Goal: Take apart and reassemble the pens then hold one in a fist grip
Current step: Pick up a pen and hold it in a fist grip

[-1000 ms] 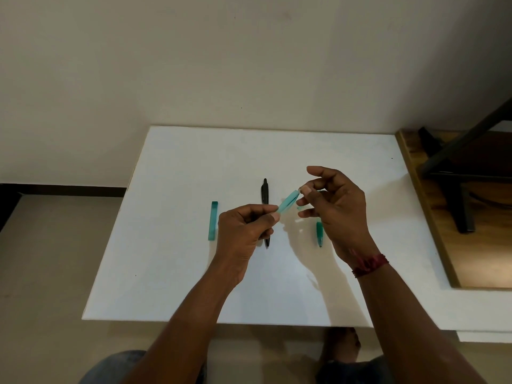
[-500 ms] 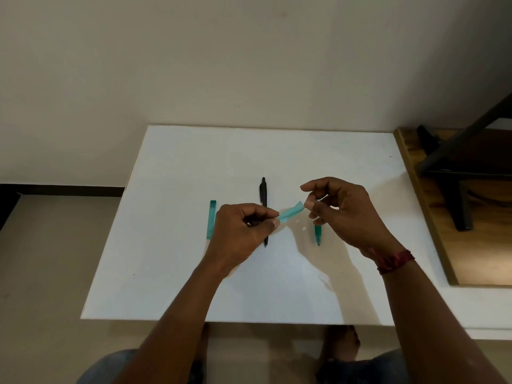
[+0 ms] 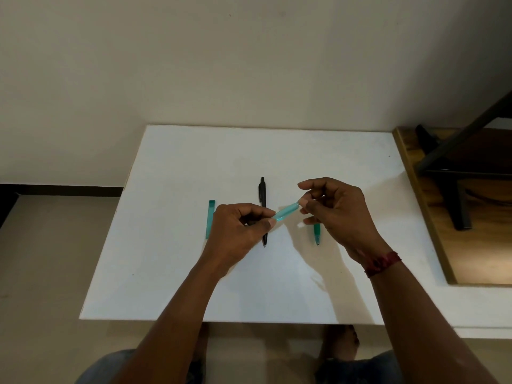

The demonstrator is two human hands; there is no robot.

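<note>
A translucent teal pen barrel (image 3: 286, 212) is held above the white table (image 3: 171, 173), tilted up to the right. My left hand (image 3: 235, 231) pinches its lower end; my right hand (image 3: 338, 214) pinches its upper end with thumb and fingers. A black pen (image 3: 262, 195) lies on the table behind my left hand, partly hidden. The teal cap (image 3: 210, 218) lies to the left. A teal tip piece (image 3: 316, 236) lies under my right hand, partly covered.
The table's near edge (image 3: 221, 320) runs just above my knees. A wooden surface (image 3: 471, 239) with a dark metal stand (image 3: 457, 173) adjoins the table on the right. A cream wall rises behind the table; the floor shows at the left.
My right hand has come down and closed its fingers on the barrel's upper end. The barrel has tipped flatter. My left hand has kept its grip.
</note>
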